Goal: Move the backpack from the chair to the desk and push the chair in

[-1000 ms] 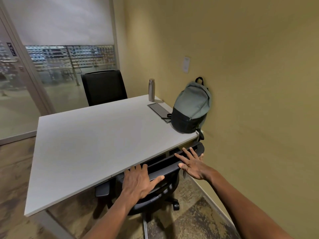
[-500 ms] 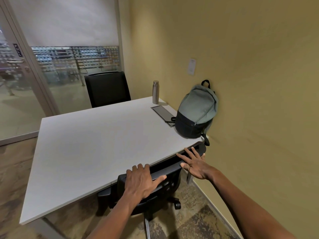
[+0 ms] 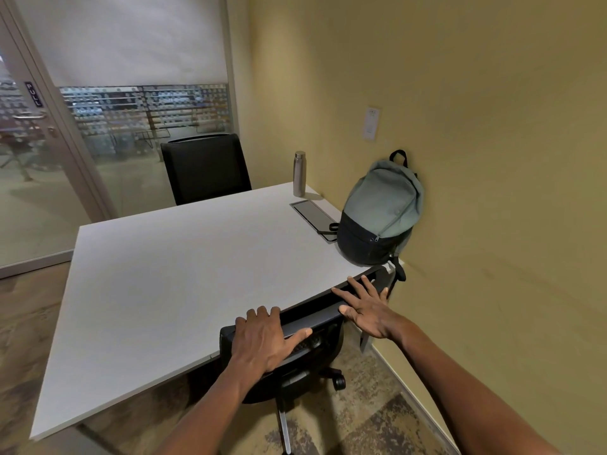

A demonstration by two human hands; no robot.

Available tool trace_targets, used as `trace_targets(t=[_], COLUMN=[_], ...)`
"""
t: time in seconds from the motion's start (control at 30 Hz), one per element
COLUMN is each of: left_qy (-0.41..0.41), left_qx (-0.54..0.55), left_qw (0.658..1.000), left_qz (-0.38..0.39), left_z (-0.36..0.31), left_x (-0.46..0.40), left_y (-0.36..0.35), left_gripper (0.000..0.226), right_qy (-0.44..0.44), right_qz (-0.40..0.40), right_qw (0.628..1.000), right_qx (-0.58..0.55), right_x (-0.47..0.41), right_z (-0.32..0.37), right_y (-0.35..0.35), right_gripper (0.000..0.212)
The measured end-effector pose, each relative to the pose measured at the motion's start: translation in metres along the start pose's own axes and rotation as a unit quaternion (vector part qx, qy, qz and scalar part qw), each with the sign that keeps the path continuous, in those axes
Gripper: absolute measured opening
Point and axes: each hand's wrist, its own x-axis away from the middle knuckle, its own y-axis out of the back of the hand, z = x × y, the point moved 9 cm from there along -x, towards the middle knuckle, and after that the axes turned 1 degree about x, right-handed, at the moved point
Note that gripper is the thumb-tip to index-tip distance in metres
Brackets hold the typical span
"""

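Head view is showing the big white desk (image 3: 170, 290) with the chair (image 3: 315, 318) now sliding further under it than a moment ago, so the job is nearly finishing. The backpack (image 3: 381, 211) is already sitting on the desk's far corner, leaning on the wall. The 2 hands are lying flat and open on the chair back, pushing, not gripping: left hand (image 3: 266, 339), right hand (image 3: 368, 310).

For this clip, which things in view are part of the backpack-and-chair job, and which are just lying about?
Part of the job:
backpack, on the desk against the wall
desk
near chair, its back at the desk edge
left hand and right hand, both flat on the chair back

Just lying about:
bottle
far chair
desk hatch
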Motion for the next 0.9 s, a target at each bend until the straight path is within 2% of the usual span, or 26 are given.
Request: trace_targets(t=[0.53, 0.9], left_qy=[-0.021, -0.032], left_qx=[0.026, 0.044], left_qw=[0.999, 0.998], left_qz=[-0.008, -0.009], left_z=[0.021, 0.021], left_x=[-0.008, -0.014], left_y=[-0.010, -0.002], left_gripper=[0.108, 0.110], right_qy=[-0.029, -0.068], right_qz=[0.030, 0.023], right_qw=[0.999, 0.997], right_qx=[-0.006, 0.041], right_x=[-0.004, 0.006], right_z=[0.010, 0.019], right_y=[-0.014, 0.002], right_gripper=[0.054, 0.057])
